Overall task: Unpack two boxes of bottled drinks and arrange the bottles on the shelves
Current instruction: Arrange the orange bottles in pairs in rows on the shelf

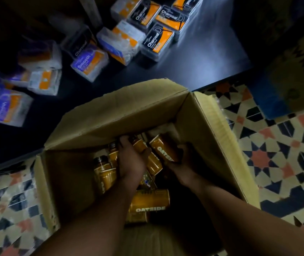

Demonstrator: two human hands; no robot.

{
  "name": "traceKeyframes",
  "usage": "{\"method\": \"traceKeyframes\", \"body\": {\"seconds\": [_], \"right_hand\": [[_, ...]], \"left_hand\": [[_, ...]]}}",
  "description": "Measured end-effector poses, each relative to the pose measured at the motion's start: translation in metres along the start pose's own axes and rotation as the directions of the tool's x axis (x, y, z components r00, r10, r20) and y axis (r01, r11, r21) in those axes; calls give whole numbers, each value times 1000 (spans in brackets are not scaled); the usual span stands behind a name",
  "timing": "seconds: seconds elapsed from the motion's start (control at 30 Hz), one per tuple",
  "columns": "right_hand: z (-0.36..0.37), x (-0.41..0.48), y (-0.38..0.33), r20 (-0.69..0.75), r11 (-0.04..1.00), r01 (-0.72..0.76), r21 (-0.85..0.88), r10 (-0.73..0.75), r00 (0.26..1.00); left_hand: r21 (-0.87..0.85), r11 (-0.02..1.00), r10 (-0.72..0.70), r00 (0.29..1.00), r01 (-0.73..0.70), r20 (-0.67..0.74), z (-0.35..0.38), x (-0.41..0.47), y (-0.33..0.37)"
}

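An open box (212,130) stands on a tiled floor (277,156), just before a dark shelf (203,58). Small packs (156,24) crowd the shelf's left and far parts; its near right part is bare. An other box (295,74) sits to the right, with a strip of tile between the two.

Both hands are down inside the open box. The left hand (131,157) curls its fingers round an orange bottle (140,145). The right hand (182,157) grips a second bottle (163,150) just beside it. A cluster (104,172) of bottles presses close at the left wrist, and a lying bottle (150,200) rests between the forearms. The back flap (121,111) leans inward over the fingers, narrowing the opening there; the right wall stands clear of the right arm.
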State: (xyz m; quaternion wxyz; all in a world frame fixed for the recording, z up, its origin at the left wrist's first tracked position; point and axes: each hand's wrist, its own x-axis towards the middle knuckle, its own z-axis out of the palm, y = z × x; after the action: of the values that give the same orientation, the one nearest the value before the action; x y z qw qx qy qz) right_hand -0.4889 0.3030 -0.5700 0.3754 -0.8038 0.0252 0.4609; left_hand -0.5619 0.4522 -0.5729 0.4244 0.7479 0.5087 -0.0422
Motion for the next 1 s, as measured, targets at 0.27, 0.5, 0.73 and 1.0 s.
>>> {"method": "traceKeyframes", "body": {"seconds": [0.27,0.5,0.73,1.0], "right_hand": [[-9,-49,-40,-44,966,134,223,-128,991],[-38,-137,-72,-172,945,294,144,-268,948],[-102,-277,-154,-306,893,435,116,-385,871],[-210,-486,-287,-394,787,565,248,-451,801]], "left_hand": [[-321,947,18,999,-29,-37,-21,-42,7],[-315,940,115,991,-130,-67,-105,-101,49],[-222,951,202,976,-216,-86,-222,-196,143],[-291,892,317,937,-347,-144,-368,-363,317]]}}
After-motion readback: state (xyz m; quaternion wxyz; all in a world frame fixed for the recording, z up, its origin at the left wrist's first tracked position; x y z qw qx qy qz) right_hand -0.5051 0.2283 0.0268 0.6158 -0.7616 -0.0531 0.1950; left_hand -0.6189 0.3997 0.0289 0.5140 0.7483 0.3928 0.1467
